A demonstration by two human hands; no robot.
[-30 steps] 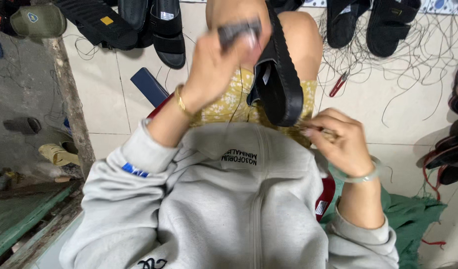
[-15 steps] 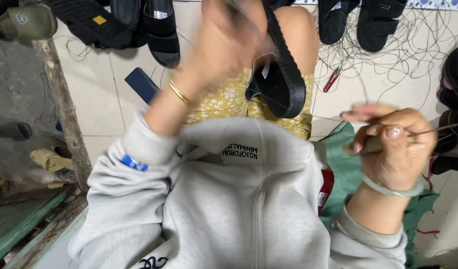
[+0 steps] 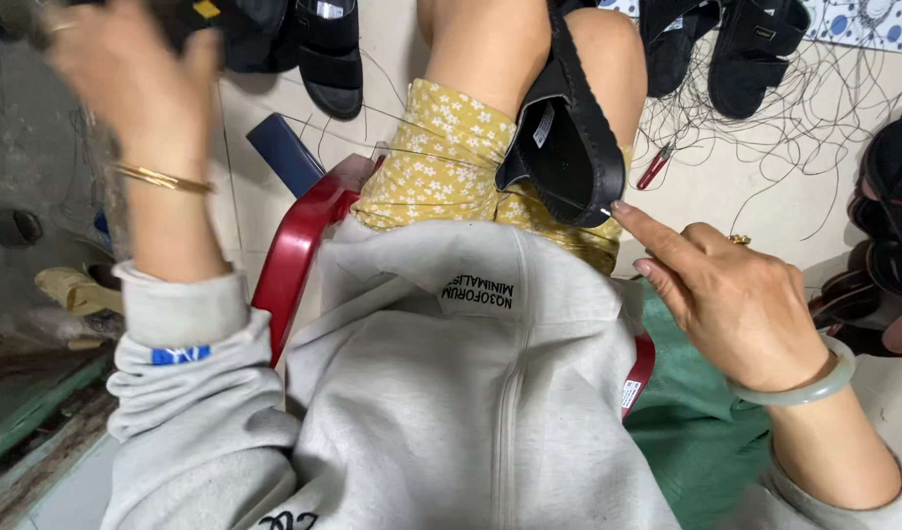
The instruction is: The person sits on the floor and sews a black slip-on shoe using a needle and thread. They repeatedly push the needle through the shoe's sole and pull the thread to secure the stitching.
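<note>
Pinching at the rim of the black sandal (image 3: 566, 157), the right hand (image 3: 735, 299) is pressing its fingertip beside a pale thread end, center-right of frame. Left hand (image 3: 137, 83), upper left, is blurred, grip unreadable, apparently drawing thread (image 3: 392, 147) taut. Judgement: keep the sandal braced between the knees and the tension steady.

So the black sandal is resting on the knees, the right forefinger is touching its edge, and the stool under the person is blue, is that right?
Not quite: the stool is red, not blue, as the head view shows. The rest stands: the black sandal rests on the knees, and the right hand has its forefinger at the sandal's edge.
</note>
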